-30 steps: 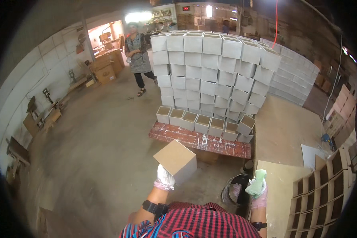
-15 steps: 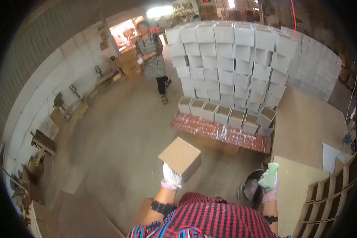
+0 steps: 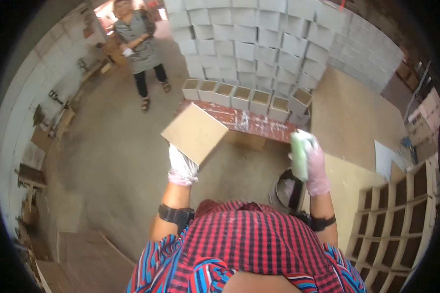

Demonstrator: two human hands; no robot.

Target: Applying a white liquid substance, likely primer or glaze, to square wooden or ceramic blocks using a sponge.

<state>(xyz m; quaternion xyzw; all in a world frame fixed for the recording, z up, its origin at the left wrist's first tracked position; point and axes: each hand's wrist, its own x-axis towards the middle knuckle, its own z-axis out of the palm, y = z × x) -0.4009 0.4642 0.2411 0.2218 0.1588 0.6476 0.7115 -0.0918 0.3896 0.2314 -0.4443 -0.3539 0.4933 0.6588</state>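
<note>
My gloved left hand (image 3: pixel 182 166) is closed on a plain tan box (image 3: pixel 194 133), gripping it from beneath and holding it up before me. Its flat tan face is turned up. In my gloved right hand (image 3: pixel 317 168) is a pale green sponge (image 3: pixel 299 157), raised to the right and well apart from the box. Below the sponge stands a dark bucket (image 3: pixel 274 192) with whitish matter inside. Beyond both hands, a red bench (image 3: pixel 259 128) splashed with white carries a row of open white boxes (image 3: pixel 240 99).
Behind the bench rises a tall stack of white boxes (image 3: pixel 247 51). A person (image 3: pixel 141 41) in a checked apron stands far left. Rows of open tan boxes (image 3: pixel 393 229) lie at the right beside a pale board (image 3: pixel 344 180). A brown panel (image 3: pixel 90 259) is at lower left.
Both hands have risen away from me, the left with the box, the right with the sponge. The view has tilted down, and the person far left has stepped nearer.
</note>
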